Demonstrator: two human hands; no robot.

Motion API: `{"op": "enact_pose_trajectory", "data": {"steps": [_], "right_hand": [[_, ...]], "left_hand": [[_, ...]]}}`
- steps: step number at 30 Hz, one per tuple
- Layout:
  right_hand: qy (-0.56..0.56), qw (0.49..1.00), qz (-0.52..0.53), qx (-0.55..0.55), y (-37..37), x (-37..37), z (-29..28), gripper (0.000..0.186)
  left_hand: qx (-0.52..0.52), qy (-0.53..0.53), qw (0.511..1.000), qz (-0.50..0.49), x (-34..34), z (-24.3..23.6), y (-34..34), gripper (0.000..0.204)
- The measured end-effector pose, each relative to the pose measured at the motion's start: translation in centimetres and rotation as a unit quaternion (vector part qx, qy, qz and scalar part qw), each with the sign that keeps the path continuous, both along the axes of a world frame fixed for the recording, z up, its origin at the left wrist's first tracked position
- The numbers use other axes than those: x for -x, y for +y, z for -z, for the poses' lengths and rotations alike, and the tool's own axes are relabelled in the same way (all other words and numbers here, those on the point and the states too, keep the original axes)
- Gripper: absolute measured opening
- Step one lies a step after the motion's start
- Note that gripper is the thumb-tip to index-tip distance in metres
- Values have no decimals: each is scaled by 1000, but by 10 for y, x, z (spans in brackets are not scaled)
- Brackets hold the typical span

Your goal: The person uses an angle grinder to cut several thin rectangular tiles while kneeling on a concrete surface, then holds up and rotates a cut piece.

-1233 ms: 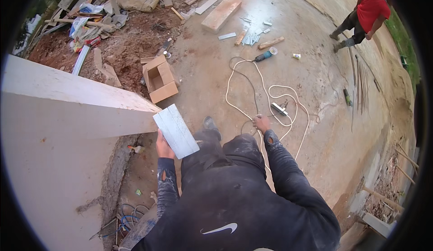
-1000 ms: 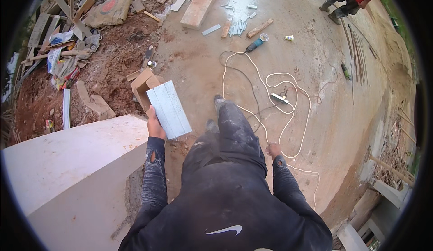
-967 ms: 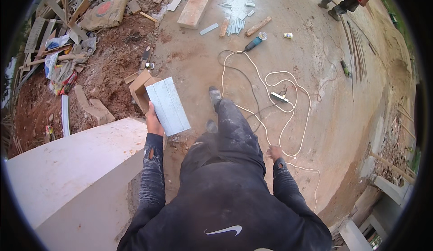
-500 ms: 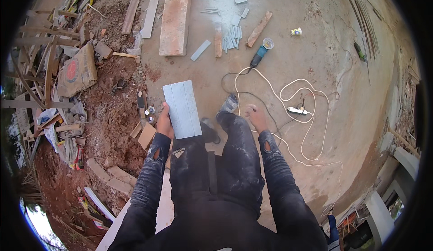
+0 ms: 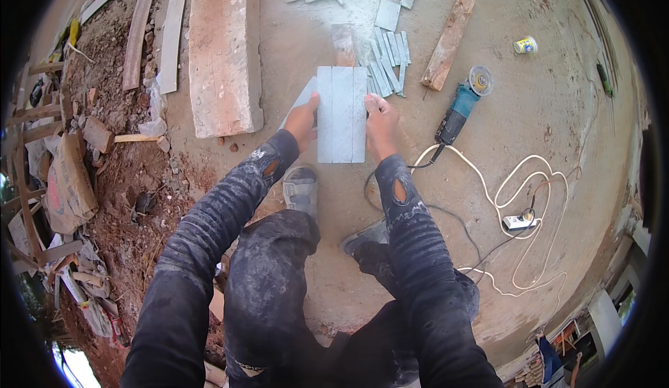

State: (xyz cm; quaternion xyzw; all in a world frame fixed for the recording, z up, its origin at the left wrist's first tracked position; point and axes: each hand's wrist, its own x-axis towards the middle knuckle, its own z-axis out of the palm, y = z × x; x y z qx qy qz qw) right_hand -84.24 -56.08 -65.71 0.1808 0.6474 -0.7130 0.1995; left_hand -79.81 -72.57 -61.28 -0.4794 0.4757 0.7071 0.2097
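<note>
Between my hands is a pale blue-grey rectangular tile [image 5: 341, 120] with two straight lines running along its length. My left hand [image 5: 303, 125] grips its left edge, thumb on the upper face. At the right edge my right hand [image 5: 381, 125] has its fingers curled and pinched against the tile. Partly hidden behind my left hand lies another pale tile piece [image 5: 298, 101]. Just beyond the tile are several narrow cut tile strips [image 5: 390, 57]. An angle grinder [image 5: 460, 113] with a teal and black body rests on the floor to the right, its disc facing up.
A large concrete-like block [image 5: 224, 53] lies at left, and a wooden piece [image 5: 449, 40] lies beyond the grinder. A white power strip [image 5: 519, 221] sits among loops of pale cable [image 5: 498, 193] at right. Rubble and red soil [image 5: 150, 179] border the left side. A small cup [image 5: 526, 44] stands farther off.
The tile has moved forward and right, toward the cut strips. My right hand, free before, has come to its right edge. My body has stepped and bent closer to the floor.
</note>
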Motion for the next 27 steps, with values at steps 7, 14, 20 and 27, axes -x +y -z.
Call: {"op": "enact_pose_trajectory", "data": {"steps": [7, 14, 20, 27], "right_hand": [[68, 994, -46, -73, -5, 53, 97, 33], [90, 987, -20, -132, -20, 44, 99, 33], [112, 984, -6, -139, -16, 56, 117, 33], [146, 970, -8, -192, -11, 60, 130, 33]], "left_hand": [[159, 136, 973, 99, 24, 104, -5, 43], [233, 167, 952, 107, 25, 127, -19, 34], [247, 170, 951, 75, 38, 130, -9, 35], [226, 181, 955, 69, 45, 130, -9, 33]]}}
